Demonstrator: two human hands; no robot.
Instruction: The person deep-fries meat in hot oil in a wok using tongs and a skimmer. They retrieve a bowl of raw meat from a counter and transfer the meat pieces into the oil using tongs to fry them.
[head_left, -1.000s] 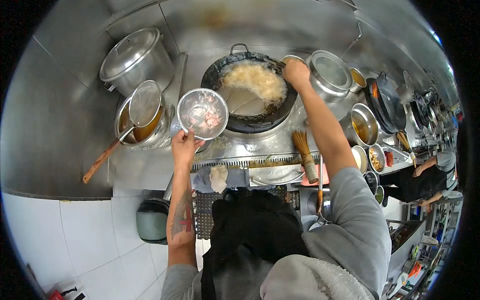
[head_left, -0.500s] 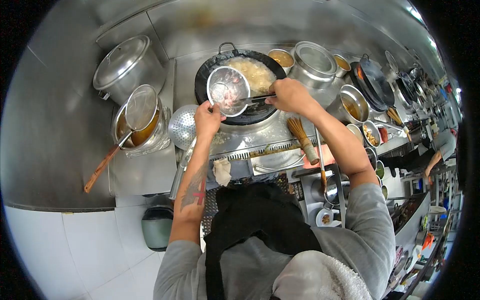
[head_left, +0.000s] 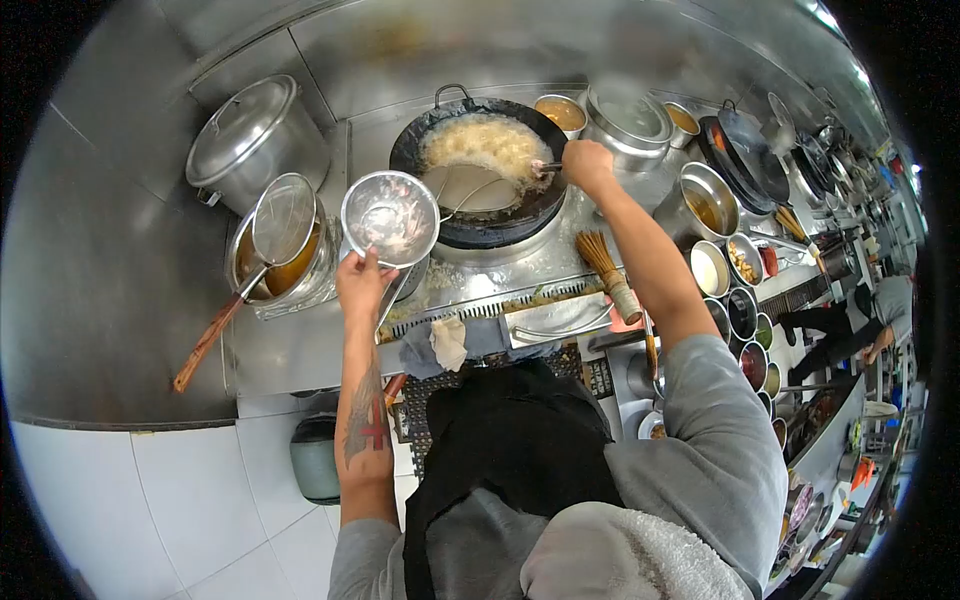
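A round black metal wok [head_left: 480,232] held pale golden food [head_left: 490,138] bubbling in oil. At the wok's left, the left hand [head_left: 362,283] pinched the rim of a round silver metal bowl [head_left: 385,184] with pinkish scraps inside. By the wok's right rim, the right hand [head_left: 587,163] was closed around a slim dark utensil [head_left: 552,167], a small pinkish piece at its tip. A tan bamboo brush [head_left: 605,263] lay to the wok's front right.

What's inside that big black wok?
Inside the wok, bubbling yellowish foam covers the far part, with a smoother, pale patch on the near side. Whatever lies beneath the foam is hidden, and the wok's bottom can't be seen.
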